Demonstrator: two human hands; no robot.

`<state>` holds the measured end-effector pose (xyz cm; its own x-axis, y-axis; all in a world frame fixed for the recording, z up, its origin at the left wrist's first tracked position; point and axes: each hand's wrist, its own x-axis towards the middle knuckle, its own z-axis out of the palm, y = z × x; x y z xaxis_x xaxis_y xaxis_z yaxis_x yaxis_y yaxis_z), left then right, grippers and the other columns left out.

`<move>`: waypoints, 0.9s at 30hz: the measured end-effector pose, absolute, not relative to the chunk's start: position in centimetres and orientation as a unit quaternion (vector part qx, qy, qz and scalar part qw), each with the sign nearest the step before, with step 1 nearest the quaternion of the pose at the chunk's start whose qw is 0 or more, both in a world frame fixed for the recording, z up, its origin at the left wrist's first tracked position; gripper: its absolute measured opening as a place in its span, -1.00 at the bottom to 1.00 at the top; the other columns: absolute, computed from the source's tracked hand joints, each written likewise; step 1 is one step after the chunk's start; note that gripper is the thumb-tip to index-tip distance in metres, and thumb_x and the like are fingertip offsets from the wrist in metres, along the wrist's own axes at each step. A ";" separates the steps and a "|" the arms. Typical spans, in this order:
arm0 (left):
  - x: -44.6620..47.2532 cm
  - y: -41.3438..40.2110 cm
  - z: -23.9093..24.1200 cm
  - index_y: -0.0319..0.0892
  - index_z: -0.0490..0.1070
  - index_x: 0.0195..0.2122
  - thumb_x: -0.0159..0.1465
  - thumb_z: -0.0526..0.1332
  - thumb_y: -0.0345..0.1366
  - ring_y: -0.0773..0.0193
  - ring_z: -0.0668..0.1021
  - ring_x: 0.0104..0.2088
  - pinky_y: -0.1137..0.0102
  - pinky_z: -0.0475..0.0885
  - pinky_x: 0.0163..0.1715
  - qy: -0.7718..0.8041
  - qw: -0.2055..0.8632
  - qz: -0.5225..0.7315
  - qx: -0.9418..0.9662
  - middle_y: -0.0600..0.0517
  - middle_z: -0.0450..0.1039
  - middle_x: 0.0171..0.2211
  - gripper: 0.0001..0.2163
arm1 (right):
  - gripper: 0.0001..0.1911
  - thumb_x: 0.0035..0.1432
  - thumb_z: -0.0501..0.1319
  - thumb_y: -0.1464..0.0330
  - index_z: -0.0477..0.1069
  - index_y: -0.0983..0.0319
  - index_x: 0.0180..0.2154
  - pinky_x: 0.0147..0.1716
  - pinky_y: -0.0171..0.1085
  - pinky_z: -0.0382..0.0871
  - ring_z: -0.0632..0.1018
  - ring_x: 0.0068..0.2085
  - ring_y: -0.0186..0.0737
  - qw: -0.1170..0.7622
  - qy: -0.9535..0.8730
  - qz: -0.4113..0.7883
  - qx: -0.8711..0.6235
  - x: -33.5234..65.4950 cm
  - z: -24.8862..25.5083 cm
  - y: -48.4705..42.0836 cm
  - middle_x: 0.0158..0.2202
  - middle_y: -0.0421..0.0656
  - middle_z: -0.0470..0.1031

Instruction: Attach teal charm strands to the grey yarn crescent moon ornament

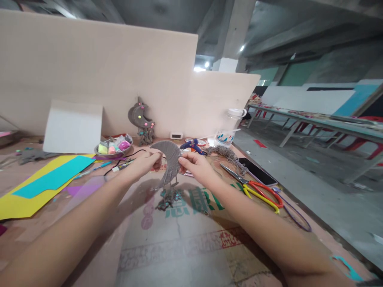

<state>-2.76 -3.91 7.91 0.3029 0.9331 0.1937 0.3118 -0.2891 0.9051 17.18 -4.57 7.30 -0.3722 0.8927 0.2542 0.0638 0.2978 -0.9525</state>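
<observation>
Crescent [172, 159]: 1, pinched by left hand [152, 161] and right hand [194, 165]; behind, 1 dotted crescent [137, 115].

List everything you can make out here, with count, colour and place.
Yarn-wrapped crescent: 1, grey, between hands
Dotted crescent ornament: 1, grey, against partition
Tall flat partition: 1, cream, behind table
Square panel: 1, white, left
Bowl of soft lumps: 1, multicoloured contents, beside panel
Flat sheets: 2, cyan over yellow, left
Boxy little device: 1, white, by partition
Glue gun: 1, blue, beyond right hand
Lidded bottle: 1, clear and white, back right
Yarn bundle: 1, grey, before bottle
Flat phone: 1, black screen, right
Metal scissors: 1, red and yellow handles, beside phone
Long background table: 1, grey-green, far right
Small scraps: uncountable, mixed
Left hand: 1, bare, crescent's left
Right hand: 1, bare, crescent's right
</observation>
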 end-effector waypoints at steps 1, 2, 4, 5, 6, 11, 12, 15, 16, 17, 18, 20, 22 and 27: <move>-2.7 -4.0 8.0 -0.16 0.19 -0.66 0.15 0.04 -0.23 0.32 0.35 -0.53 0.43 0.29 -0.48 0.445 0.396 0.396 0.699 0.10 0.24 -0.63 -0.74 | -0.75 0.04 0.23 0.18 0.36 0.24 -0.41 -0.41 -0.33 0.35 0.43 -0.51 -0.39 0.439 -0.677 0.476 -0.350 17.2 7.4 -4.6 -0.57 -0.29 0.40; -2.7 -4.0 8.0 -0.17 0.23 -0.62 0.15 0.03 -0.23 0.32 0.37 -0.51 0.43 0.29 -0.46 0.445 0.396 0.402 0.696 0.09 0.27 -0.59 -0.77 | -0.75 0.04 0.23 0.18 0.36 0.24 -0.41 -0.41 -0.34 0.35 0.43 -0.51 -0.39 0.443 -0.677 0.473 -0.347 17.3 7.5 -4.6 -0.56 -0.29 0.40; -2.7 -4.0 8.1 -0.18 0.27 -0.55 0.12 0.03 -0.25 0.32 0.37 -0.49 0.42 0.30 -0.44 0.445 0.397 0.410 0.690 0.08 0.29 -0.55 -0.83 | -0.75 0.05 0.22 0.18 0.36 0.24 -0.42 -0.42 -0.35 0.35 0.43 -0.51 -0.40 0.451 -0.681 0.464 -0.343 17.5 7.7 -4.6 -0.56 -0.29 0.40; -2.7 -4.0 8.1 -0.18 0.26 -0.55 0.10 0.03 -0.27 0.33 0.36 -0.50 0.42 0.30 -0.43 0.444 0.396 0.414 0.689 0.09 0.28 -0.55 -0.85 | -0.76 0.05 0.22 0.18 0.36 0.24 -0.41 -0.42 -0.35 0.35 0.43 -0.51 -0.40 0.453 -0.684 0.459 -0.342 17.6 7.9 -4.6 -0.55 -0.29 0.40; -2.8 -4.0 8.1 -0.17 0.23 -0.57 0.08 0.02 -0.29 0.34 0.34 -0.51 0.42 0.30 -0.43 0.442 0.394 0.416 0.690 0.10 0.25 -0.57 -0.86 | -0.76 0.06 0.22 0.18 0.37 0.24 -0.40 -0.43 -0.35 0.35 0.43 -0.51 -0.40 0.454 -0.687 0.454 -0.340 17.7 8.1 -4.6 -0.55 -0.28 0.40; -2.7 -4.4 9.0 -0.17 0.25 -0.61 0.04 0.04 -0.31 0.31 0.36 -0.48 0.42 0.30 -0.40 0.427 0.394 0.396 0.711 0.09 0.27 -0.57 -0.88 | -0.77 0.08 0.21 0.18 0.38 0.24 -0.37 -0.40 -0.33 0.36 0.42 -0.50 -0.40 0.455 -0.697 0.439 -0.338 17.9 8.8 -4.9 -0.54 -0.27 0.41; -2.7 -4.6 9.2 -0.18 0.31 -0.55 0.04 0.07 -0.31 0.30 0.39 -0.44 0.41 0.31 -0.37 0.422 0.394 0.384 0.721 0.07 0.33 -0.51 -0.90 | -0.77 0.08 0.21 0.19 0.38 0.23 -0.38 -0.40 -0.33 0.36 0.43 -0.50 -0.40 0.455 -0.698 0.436 -0.339 17.8 9.0 -5.0 -0.54 -0.27 0.41; -2.4 -5.3 9.9 -0.19 0.42 -0.38 0.09 0.13 -0.24 0.22 0.45 -0.27 0.39 0.35 -0.24 0.404 0.389 0.366 0.743 0.02 0.43 -0.32 -0.84 | -0.79 0.08 0.21 0.20 0.38 0.23 -0.38 -0.39 -0.33 0.37 0.43 -0.49 -0.40 0.453 -0.703 0.434 -0.336 17.8 9.2 -5.4 -0.53 -0.28 0.41; -2.4 -5.4 10.0 -0.20 0.43 -0.38 0.13 0.13 -0.19 0.20 0.46 -0.24 0.37 0.35 -0.22 0.400 0.380 0.366 0.749 -0.01 0.44 -0.30 -0.81 | -0.79 0.08 0.21 0.21 0.38 0.23 -0.37 -0.39 -0.33 0.36 0.43 -0.50 -0.40 0.452 -0.703 0.437 -0.333 17.7 9.3 -5.4 -0.53 -0.28 0.41; -2.3 -5.6 10.0 -0.20 0.43 -0.40 0.17 0.11 -0.15 0.20 0.46 -0.24 0.36 0.34 -0.22 0.403 0.363 0.367 0.756 -0.02 0.44 -0.31 -0.77 | -0.79 0.08 0.21 0.21 0.39 0.23 -0.37 -0.40 -0.33 0.36 0.43 -0.50 -0.40 0.451 -0.703 0.440 -0.329 17.7 9.3 -5.5 -0.53 -0.28 0.41; -2.3 -5.7 10.1 -0.21 0.43 -0.43 0.19 0.11 -0.10 0.20 0.46 -0.27 0.36 0.34 -0.26 0.413 0.338 0.366 0.762 -0.02 0.43 -0.34 -0.73 | -0.79 0.08 0.21 0.21 0.39 0.23 -0.37 -0.40 -0.33 0.36 0.43 -0.50 -0.40 0.449 -0.704 0.443 -0.326 17.7 9.3 -5.5 -0.54 -0.28 0.41; -2.1 -6.0 10.1 -0.20 0.42 -0.48 0.19 0.11 -0.02 0.22 0.44 -0.35 0.38 0.31 -0.36 0.445 0.279 0.355 0.773 0.00 0.41 -0.43 -0.66 | -0.79 0.08 0.22 0.21 0.39 0.23 -0.36 -0.41 -0.32 0.36 0.44 -0.50 -0.39 0.450 -0.703 0.444 -0.325 17.7 9.2 -5.5 -0.53 -0.27 0.42; -1.9 -6.4 10.3 -0.20 0.40 -0.50 0.18 0.12 0.03 0.24 0.42 -0.41 0.40 0.26 -0.44 0.483 0.233 0.343 0.771 0.03 0.38 -0.49 -0.63 | -0.77 0.05 0.25 0.20 0.38 0.22 -0.33 -0.43 -0.32 0.35 0.44 -0.50 -0.38 0.462 -0.698 0.432 -0.337 17.6 9.0 -5.4 -0.52 -0.27 0.43; -1.0 -7.6 10.9 -0.20 0.37 -0.56 0.17 0.15 -0.06 0.30 0.38 -0.50 0.42 0.20 -0.49 0.501 0.159 0.337 0.781 0.07 0.36 -0.57 -0.68 | -0.75 -0.01 0.30 0.19 0.35 0.22 -0.38 -0.47 -0.34 0.28 0.40 -0.49 -0.38 0.480 -0.706 0.364 -0.373 17.6 9.0 -5.5 -0.50 -0.27 0.41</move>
